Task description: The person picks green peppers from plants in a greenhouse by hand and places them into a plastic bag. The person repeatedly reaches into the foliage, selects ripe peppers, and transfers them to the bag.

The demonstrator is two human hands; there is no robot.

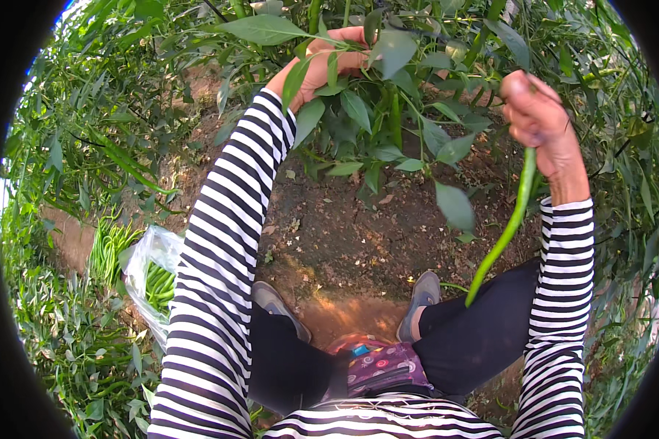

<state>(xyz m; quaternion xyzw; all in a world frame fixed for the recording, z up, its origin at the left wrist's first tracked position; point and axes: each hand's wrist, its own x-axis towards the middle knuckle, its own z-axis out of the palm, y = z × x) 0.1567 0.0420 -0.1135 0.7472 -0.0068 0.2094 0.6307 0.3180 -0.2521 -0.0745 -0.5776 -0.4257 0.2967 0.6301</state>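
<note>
My right hand [535, 118], at the upper right, is closed around a long green chili pepper [505, 236] that hangs down from the fist over my right knee. Up at the top middle, my left hand [332, 63] reaches in among the leaves of a pepper plant [357, 110]; leaves cover its fingertips, so what they hold or touch cannot be told. Another green pepper [396, 118] hangs in the foliage below and right of that hand.
At the left, a clear plastic bag [143, 269] holds many green peppers [160, 285], beside a pile of long peppers [107, 249] on the ground. Leafy pepper plants [60, 137] stand on both sides. Brown soil [351, 241] lies before my shoes. A purple patterned pouch [387, 365] is at my waist.
</note>
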